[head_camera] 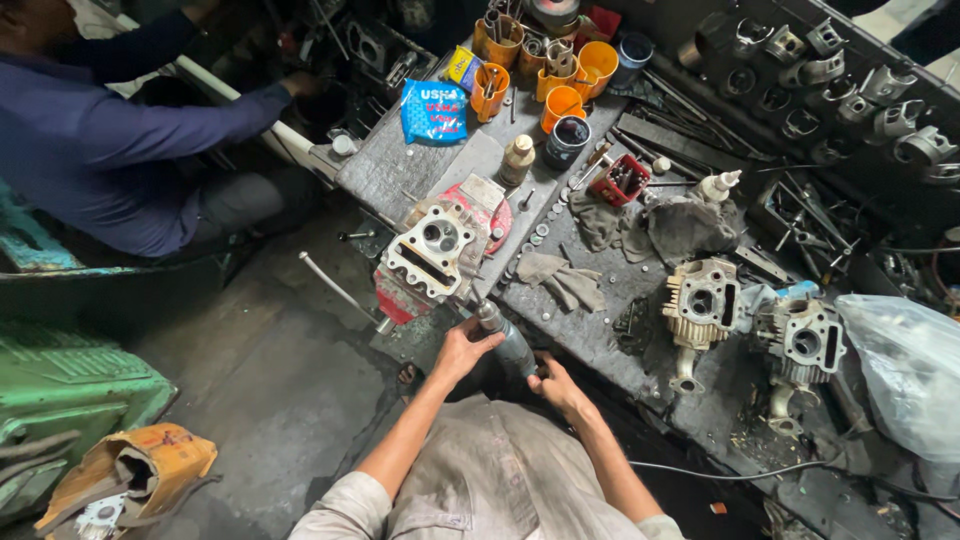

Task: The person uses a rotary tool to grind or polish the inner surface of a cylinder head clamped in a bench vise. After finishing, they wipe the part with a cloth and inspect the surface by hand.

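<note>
While gripping drill (505, 340): blue packet (434, 110) far.

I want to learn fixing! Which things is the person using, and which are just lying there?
Being used:
left hand
right hand
power tool
engine part in red vise

Just lying there:
two other engine parts
orange cups
blue packet
rags

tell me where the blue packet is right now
In the head view, the blue packet lies upper centre on the workbench, just left of the orange cups.
</note>
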